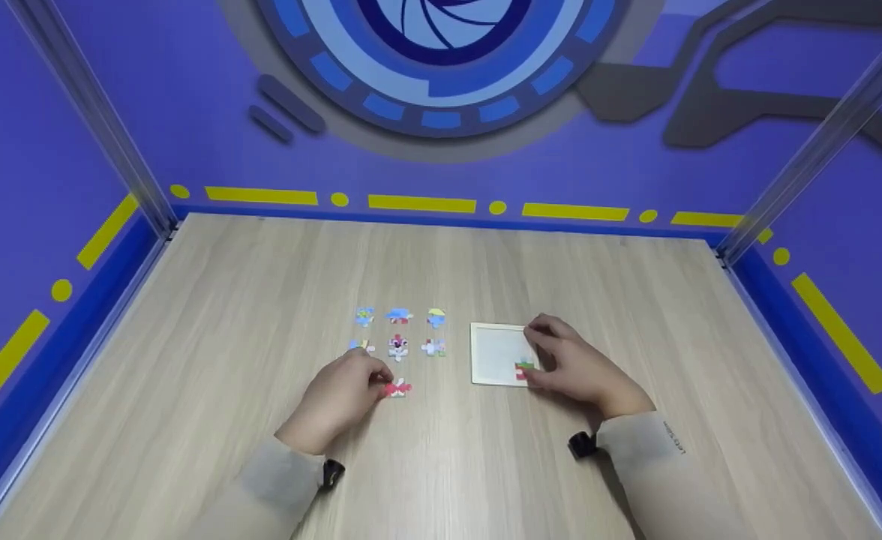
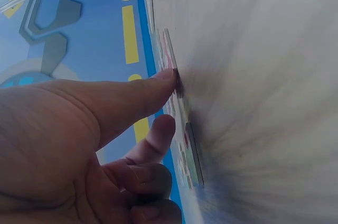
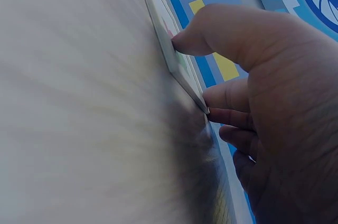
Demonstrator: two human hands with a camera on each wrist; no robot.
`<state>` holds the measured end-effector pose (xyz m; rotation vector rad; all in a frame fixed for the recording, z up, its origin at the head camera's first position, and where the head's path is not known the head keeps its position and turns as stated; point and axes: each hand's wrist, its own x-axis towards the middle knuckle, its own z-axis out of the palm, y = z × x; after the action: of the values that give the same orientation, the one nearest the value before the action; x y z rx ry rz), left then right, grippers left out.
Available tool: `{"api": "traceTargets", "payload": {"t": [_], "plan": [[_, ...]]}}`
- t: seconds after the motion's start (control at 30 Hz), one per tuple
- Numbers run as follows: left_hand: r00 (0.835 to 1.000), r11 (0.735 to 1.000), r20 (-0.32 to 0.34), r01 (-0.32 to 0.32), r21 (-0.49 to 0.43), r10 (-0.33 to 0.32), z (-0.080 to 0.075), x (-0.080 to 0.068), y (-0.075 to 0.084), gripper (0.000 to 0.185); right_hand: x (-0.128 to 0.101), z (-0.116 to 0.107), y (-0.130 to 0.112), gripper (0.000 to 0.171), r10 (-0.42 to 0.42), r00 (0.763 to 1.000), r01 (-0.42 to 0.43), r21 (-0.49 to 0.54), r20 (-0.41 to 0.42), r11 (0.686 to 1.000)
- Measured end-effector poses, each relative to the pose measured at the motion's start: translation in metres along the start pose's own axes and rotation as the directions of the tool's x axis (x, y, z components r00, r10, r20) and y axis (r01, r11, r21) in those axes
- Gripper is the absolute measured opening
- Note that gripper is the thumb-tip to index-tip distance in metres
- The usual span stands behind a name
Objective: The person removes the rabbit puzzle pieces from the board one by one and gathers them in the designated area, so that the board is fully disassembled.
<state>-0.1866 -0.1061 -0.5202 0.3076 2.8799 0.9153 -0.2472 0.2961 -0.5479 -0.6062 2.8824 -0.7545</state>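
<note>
My left hand (image 1: 344, 399) reaches over the table, its thumb and index finger at the left side of a red-and-white jigsaw piece (image 1: 398, 388). In the left wrist view the thumb tip overlaps that piece, while a gap parts it from the index finger. Another piece (image 2: 193, 155) lies below this hand and is hidden in the head view. My right hand (image 1: 580, 367) holds the right side of a white puzzle frame (image 1: 474, 354), fingers along its outer edge. Its thumb rests on a green-and-red piece (image 1: 522, 369) in the frame's lower right corner, partly covering it.
Beyond the left hand lie more pieces in rows: a blue-yellow one (image 1: 364, 315), a blue-red one (image 1: 399, 315), a yellow-blue one (image 1: 436, 316), one with a dark-and-pink picture (image 1: 398, 346), and a pale one (image 1: 434, 347). Another (image 1: 367, 346) is partly covered. Blue-purple panels (image 1: 441, 176) surround the wooden table.
</note>
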Motion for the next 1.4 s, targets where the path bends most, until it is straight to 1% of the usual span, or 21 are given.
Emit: {"api": "traceTargets", "payload": {"t": [0.3,0.4,0.53,0.63,0.77,0.87,0.97,1.2,1.3,1.4], "plan": [[1.0,1.0,-0.018,-0.018,0.011,0.018,0.001,0.0,0.002,0.008,-0.002,-0.001,0.0,0.087,-0.01,1.0,0.01,0.003,-0.005,1.0],[1.0,1.0,-0.021,-0.017,0.016,0.018,-0.002,0.0,0.006,0.012,-0.001,-0.001,0.0,0.088,-0.014,1.0,0.014,-0.001,-0.006,1.0],[1.0,1.0,-0.015,-0.015,0.013,0.015,-0.008,-0.003,0.016,0.02,-0.001,0.0,-0.001,0.088,-0.015,1.0,0.015,0.004,0.002,1.0],[1.0,1.0,-0.004,-0.023,-0.005,0.023,-0.011,-0.006,0.026,0.024,0.0,0.0,-0.001,0.088,-0.026,1.0,0.025,0.015,0.012,1.0],[0.998,0.997,-0.006,-0.065,-0.036,0.065,-0.013,-0.006,0.043,0.028,-0.001,0.0,0.0,0.089,-0.04,0.999,0.04,0.014,0.011,0.999],[0.994,0.993,-0.019,-0.11,-0.047,0.109,-0.014,-0.004,0.058,0.029,-0.001,0.0,0.001,0.09,-0.038,0.999,0.038,0.016,0.011,0.999],[0.99,0.988,-0.025,-0.141,-0.06,0.139,-0.012,0.002,0.073,0.032,-0.002,0.0,0.001,0.094,-0.031,0.999,0.03,0.016,0.024,0.999],[0.982,0.975,-0.012,-0.191,-0.116,0.191,0.0,0.016,0.1,0.037,-0.002,-0.001,0.001,0.095,-0.035,0.999,0.035,-0.001,0.03,0.999],[0.98,0.969,-0.007,-0.198,-0.148,0.199,0.006,0.023,0.109,0.038,-0.002,-0.002,0.001,0.094,-0.042,0.999,0.042,-0.003,0.024,0.999],[0.981,0.968,0.009,-0.188,-0.166,0.193,0.014,0.03,0.117,0.039,-0.002,-0.003,0.002,0.093,-0.052,0.998,0.051,0.003,0.022,0.999]]}}
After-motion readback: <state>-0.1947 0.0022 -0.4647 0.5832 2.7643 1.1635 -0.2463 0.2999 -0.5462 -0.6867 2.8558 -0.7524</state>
